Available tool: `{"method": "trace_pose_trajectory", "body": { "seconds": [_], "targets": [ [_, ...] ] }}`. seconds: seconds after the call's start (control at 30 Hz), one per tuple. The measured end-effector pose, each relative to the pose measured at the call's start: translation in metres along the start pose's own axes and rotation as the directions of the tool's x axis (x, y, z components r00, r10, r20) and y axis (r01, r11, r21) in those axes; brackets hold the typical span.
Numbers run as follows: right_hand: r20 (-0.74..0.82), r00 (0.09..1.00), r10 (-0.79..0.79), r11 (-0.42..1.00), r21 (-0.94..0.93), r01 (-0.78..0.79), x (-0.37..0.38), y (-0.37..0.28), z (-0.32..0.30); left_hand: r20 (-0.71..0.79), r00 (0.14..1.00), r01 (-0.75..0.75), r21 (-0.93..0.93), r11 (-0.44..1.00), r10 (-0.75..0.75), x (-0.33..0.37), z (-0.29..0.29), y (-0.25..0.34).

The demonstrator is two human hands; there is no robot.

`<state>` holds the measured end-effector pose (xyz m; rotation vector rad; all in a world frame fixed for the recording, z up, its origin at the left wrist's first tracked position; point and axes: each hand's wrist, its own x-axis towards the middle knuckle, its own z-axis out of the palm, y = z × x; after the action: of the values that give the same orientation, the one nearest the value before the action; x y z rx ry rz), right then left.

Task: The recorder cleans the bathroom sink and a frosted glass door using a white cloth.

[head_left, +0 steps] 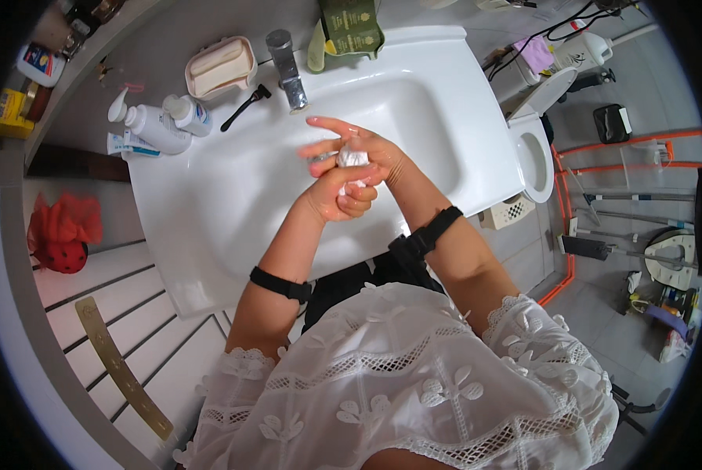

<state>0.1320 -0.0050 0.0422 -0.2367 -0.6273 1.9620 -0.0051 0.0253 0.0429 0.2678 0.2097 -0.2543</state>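
Grey-walled bathroom, glossy white ceramic basin (206,223) under both hands. Small bright-white lump (353,157) between hands, above basin, near shiny chrome faucet (284,66). Lump looks soft, crumpled, uneven; cloth or foam, can't tell from where I stand. Left hand (341,193) curled round it, thumb across middle, white showing above and below thumb. Right hand (376,150) touching lump, fingers spread leftward, skin wet-looking. Slim black razor (242,112) on basin rim, beside cream rectangular soap dish (219,70).
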Motion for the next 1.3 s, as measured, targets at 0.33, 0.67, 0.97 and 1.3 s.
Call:
{"method": "trace_pose_trajectory", "body": {
  "seconds": [0.33,0.67,0.97,1.3],
  "targets": [
    [-0.737,0.666,-0.119,0.959,-0.259,-0.115,-0.024,0.005,0.013,-0.629,0.741,0.128,0.474,0.871,0.233,0.058,-0.032,-0.041],
    [-0.898,0.139,-0.417,0.903,-0.391,0.179,-0.063,0.015,0.002,-0.203,0.368,0.665,0.740,-0.104,0.907,0.096,-0.008,-0.077],
    [-0.963,-0.029,-0.267,0.894,-0.259,0.366,-0.096,0.022,0.011,0.038,0.486,0.714,0.560,-0.421,0.873,0.103,0.001,-0.097],
    [-0.710,0.638,-0.297,0.896,0.024,0.444,-0.203,0.000,0.006,-0.449,0.737,0.373,0.893,0.251,0.505,0.124,0.031,-0.095]
  ]
}}
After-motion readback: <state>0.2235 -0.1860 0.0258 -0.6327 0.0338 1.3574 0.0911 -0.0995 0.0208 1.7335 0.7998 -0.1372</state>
